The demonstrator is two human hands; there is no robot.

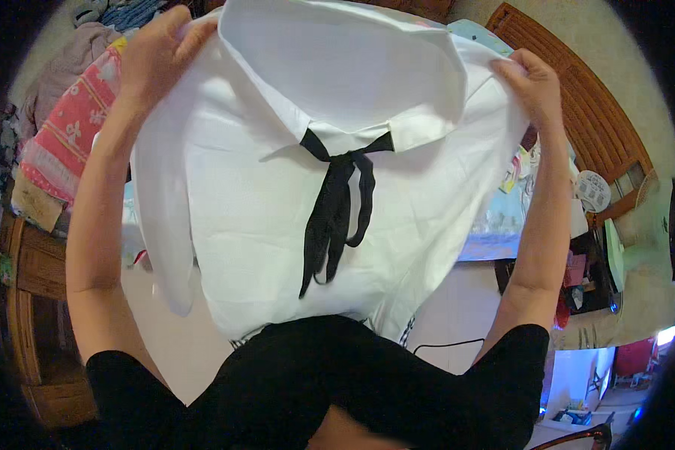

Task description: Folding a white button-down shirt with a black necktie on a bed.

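Observation:
A white collared shirt (247, 197) hangs spread out in front of me, its collar (427, 126) at the top and its neck opening facing up. My left hand (160, 53) grips one shoulder of it, and my right hand (534, 84) pinches the other shoulder. Under the collar a black ribbon tie (332, 197) is knotted, with its loose ends dangling down the front. One sleeve (166, 225) droops on the left side. Black-and-white checked trim shows at the hem, partly hidden by my own black top.
A pink patterned blanket (76, 129) and other fabric are piled at the left, above a wooden cabinet (39, 270). Behind the shirt lies a light blue cover (495, 230). A brown wooden headboard-like panel (574, 84) curves at the right. A thin black cable (447, 344) runs across the floor.

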